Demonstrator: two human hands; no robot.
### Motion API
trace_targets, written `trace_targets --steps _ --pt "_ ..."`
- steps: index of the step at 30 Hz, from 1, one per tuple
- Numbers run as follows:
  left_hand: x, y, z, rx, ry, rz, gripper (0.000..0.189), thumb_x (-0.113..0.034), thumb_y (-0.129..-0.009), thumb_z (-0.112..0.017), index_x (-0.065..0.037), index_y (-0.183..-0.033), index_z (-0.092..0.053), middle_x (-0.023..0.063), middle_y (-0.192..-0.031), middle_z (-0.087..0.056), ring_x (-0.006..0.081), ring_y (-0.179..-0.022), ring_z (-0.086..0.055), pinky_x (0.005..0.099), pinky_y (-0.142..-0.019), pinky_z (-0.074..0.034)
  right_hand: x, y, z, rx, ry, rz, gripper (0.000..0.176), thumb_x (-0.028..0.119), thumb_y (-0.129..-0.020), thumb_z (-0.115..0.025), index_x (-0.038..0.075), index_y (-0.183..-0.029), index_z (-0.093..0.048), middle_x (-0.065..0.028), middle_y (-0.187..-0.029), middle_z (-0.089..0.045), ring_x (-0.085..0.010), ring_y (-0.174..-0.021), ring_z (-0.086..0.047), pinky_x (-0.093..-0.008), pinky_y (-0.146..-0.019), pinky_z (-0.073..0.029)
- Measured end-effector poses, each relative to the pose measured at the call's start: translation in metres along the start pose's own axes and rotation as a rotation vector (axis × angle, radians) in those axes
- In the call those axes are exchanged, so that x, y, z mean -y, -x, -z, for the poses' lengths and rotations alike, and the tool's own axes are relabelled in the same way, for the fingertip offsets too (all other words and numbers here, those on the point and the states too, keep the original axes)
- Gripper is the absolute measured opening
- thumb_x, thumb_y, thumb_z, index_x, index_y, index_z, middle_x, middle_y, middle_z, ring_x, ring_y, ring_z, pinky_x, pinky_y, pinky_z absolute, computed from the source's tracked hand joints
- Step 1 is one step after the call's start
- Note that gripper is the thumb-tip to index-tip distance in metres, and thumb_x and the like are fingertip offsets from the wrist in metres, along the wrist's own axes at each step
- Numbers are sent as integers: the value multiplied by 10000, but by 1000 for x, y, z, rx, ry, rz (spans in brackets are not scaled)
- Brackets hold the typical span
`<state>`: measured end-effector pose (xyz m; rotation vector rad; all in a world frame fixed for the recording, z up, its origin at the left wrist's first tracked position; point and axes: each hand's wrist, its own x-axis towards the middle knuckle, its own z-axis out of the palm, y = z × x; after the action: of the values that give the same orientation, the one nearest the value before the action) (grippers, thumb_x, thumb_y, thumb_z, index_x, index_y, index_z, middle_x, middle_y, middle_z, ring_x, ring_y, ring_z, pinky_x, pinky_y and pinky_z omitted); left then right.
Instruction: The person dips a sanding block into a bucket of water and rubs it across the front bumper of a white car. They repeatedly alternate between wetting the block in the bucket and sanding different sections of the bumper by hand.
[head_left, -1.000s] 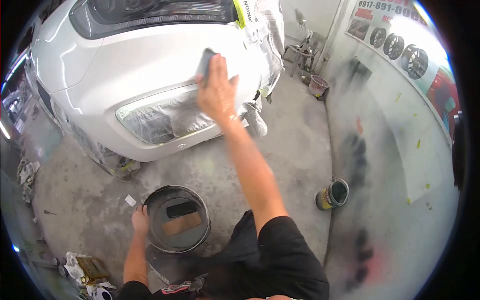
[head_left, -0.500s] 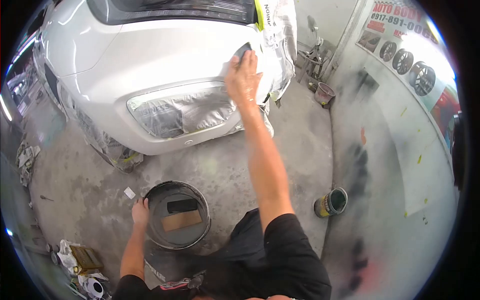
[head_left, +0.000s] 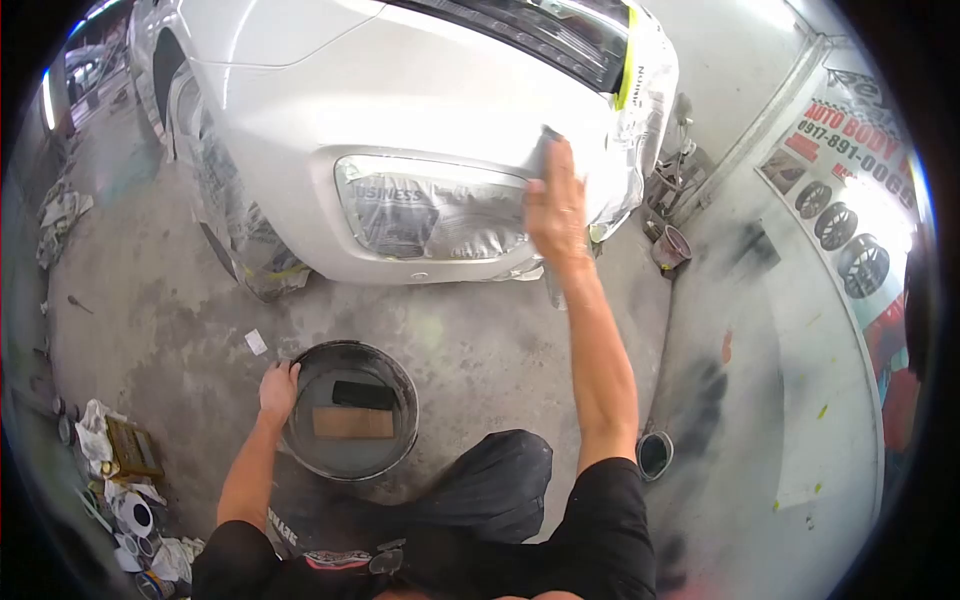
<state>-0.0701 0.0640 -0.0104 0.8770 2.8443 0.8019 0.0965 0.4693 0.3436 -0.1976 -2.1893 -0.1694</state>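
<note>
My right hand [head_left: 558, 215] presses a dark piece of sandpaper [head_left: 549, 140] against the white car bumper [head_left: 460, 105], fingers laid over it and covering most of it. Just beside that hand, a bumper opening is masked with printed newspaper and film [head_left: 470, 218]. Down on the floor, my left hand [head_left: 279, 388] grips the left rim of a round dark bucket [head_left: 413, 405]. Greyish water stands in the bucket, along with a black block [head_left: 362, 394] and a brown rectangular piece [head_left: 353, 423].
Yellow tape [head_left: 627, 75] edges the paper-covered right side of the car. A green-lined can [head_left: 655, 455] stands by the right wall, and a small bucket [head_left: 671, 248] sits farther back. A brown tin [head_left: 134, 447] and tape rolls [head_left: 135, 514] lie at lower left.
The view has shifted, so the car appears farther right. My right hand has slid down the bumper a little with the sandpaper. My left hand remains on the bucket rim.
</note>
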Motion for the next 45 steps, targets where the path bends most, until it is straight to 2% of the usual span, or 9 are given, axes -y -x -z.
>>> trace_targets --steps 5,11,18,22,27,30,33,41,45 --pt "-1 2 -3 14 30 51 352 -331 -1010 -496 -9 -1062 -628 261 -1019 -629 466 -963 -608 523 -831 -498 148 -63 -31 131 -117 487 719 387 -973 -524 -89 -1468 -311 -269 -1545 -307 -416 -1440 -287 -571 -1165 -237" --pt "4 4 0 22 73 92 348 -352 -1007 -499 -38 -1068 -636 244 -1035 -634 465 -962 -611 526 -828 -502 5 1 8 190 37 105 696 175 -940 -597 22 -1538 -276 -196 -1605 -244 -377 -1483 -224 -552 -1173 -221" --pt "15 5 -5 -10 72 59 332 -338 -993 -523 -32 -1035 -645 244 -993 -640 456 -931 -611 530 -797 -493 174 -81 -42 193 -52 488 711 310 -943 -598 -23 -1502 -312 -235 -1573 -284 -374 -1457 -281 -542 -1172 -250" --pt "10 5 3 14 81 60 369 -374 -997 -510 -36 -1042 -653 232 -1044 -638 435 -962 -625 515 -817 -511 129 -74 -20 160 19 519 740 284 -892 -678 -51 -1467 -353 -252 -1524 -358 -422 -1369 -377 -539 -1123 -329" --pt "10 -1 -4 1 86 53 370 -367 -996 -514 -33 -1063 -656 239 -1032 -636 440 -951 -623 521 -805 -506 -54 29 -20 -258 243 -289 577 130 -954 -568 -85 -1448 -361 -312 -1457 -417 -466 -1186 -523 -489 -1050 -396" --pt "10 -4 -3 -17 71 21 371 -361 -1000 -508 -24 -1047 -656 243 -1026 -637 448 -949 -621 524 -802 -504 32 -24 -10 -169 -453 -770 630 229 -970 -535 -74 -1474 -312 -331 -1476 -379 -469 -1329 -424 -502 -1116 -331" --pt "4 3 2 14 42 25 377 -353 -1004 -502 -7 -1025 -650 253 -1022 -635 458 -944 -619 528 -801 -502 113 -16 -51 -284 94 -251 596 288 -1004 -472 -23 -1489 -317 -283 -1526 -340 -412 -1432 -322 -613 -1109 -293" --pt "13 -1 -10 -29 -40 -53 377 -342 -1008 -499 10 -1012 -633 277 -978 -637 471 -917 -618 544 -781 -495 -2 -23 -21 -259 29 -762 634 327 -1018 -402 -113 -1459 -287 -299 -1518 -335 -418 -1449 -271 -671 -1108 -232" --pt "10 -5 -6 1 -38 -45 379 -338 -1010 -499 16 -1007 -634 275 -978 -640 473 -916 -617 543 -782 -496 46 18 -31 -234 195 -377 621 305 -995 -456 -95 -1448 -313 -298 -1512 -331 -446 -1406 -337 -701 -1077 -259"
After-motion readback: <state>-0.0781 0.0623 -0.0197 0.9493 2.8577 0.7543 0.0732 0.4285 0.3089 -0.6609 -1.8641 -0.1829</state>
